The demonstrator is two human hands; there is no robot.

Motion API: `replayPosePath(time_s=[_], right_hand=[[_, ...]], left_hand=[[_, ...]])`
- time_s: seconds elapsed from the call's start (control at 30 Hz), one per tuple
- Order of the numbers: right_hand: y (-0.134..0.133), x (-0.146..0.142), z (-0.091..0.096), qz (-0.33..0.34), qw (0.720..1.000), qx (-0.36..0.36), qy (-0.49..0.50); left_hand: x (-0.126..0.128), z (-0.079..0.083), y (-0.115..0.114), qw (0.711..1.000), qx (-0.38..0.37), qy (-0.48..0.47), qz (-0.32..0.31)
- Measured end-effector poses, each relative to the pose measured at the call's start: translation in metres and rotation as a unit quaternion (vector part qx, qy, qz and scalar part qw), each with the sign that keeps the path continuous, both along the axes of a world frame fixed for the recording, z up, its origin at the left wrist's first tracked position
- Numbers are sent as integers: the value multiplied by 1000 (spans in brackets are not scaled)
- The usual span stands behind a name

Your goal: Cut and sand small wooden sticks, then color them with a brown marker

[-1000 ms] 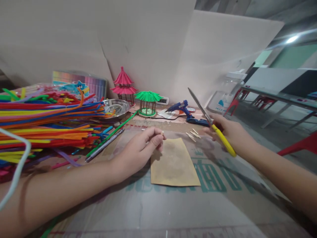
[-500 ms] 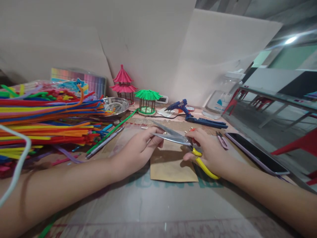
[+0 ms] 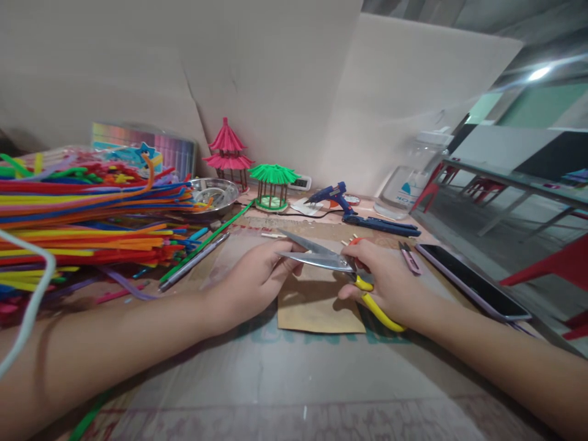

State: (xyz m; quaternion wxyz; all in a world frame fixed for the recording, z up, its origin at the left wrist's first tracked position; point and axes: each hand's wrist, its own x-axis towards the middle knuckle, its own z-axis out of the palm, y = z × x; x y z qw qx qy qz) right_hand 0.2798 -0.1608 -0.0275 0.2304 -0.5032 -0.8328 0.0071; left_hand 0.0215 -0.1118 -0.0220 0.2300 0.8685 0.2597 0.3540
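Note:
My right hand (image 3: pixel 374 275) is closed round the handles of a pair of scissors (image 3: pixel 316 260), one grip yellow, a bit of orange showing at the other. The blades stand apart and point left, toward my left hand (image 3: pixel 271 266). That hand's thumb and fingers are pinched together at the blades. A tiny pale bit shows between the blades at its fingertips, too small to name. Below both hands lies a brown sheet of paper (image 3: pixel 319 312), partly covered by them. Several short pale stick pieces (image 3: pixel 350 239) lie just beyond my right hand.
Bundles of coloured pipe cleaners (image 3: pixel 92 202) fill the left, with a metal bowl (image 3: pixel 214 196) behind. Two small pavilions, one pink-roofed (image 3: pixel 228 156) and one green-roofed (image 3: pixel 274 177), stand at the back. A glue gun (image 3: pixel 333 195), snips (image 3: pixel 410 258) and a phone (image 3: pixel 471 282) lie to the right.
The view has shifted very slightly. Both hands and the scissors keep nearly the same pose, and the blades remain apart at my left fingertips.

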Motion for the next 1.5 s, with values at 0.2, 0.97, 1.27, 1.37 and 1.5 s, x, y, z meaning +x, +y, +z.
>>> replayPosePath(time_s=[0.2,0.97,1.27,1.37,1.5], right_hand=[[-2,-1,3,5,1000,0,-18],[-3,5,0,-17,997,57,-40],[2,6,-3,1,999,37,18],[0,4,-2,9,999,30,13],[0,2,-1,9,1000,29,6]], left_hand=[[1,1,0,1000,10,-6,-4],[5,5,-3,997,-75,0,-5],[5,3,1,998,-39,-38,5],[4,2,1,999,-30,-42,5],[3,3,0,999,-18,-36,-1]])
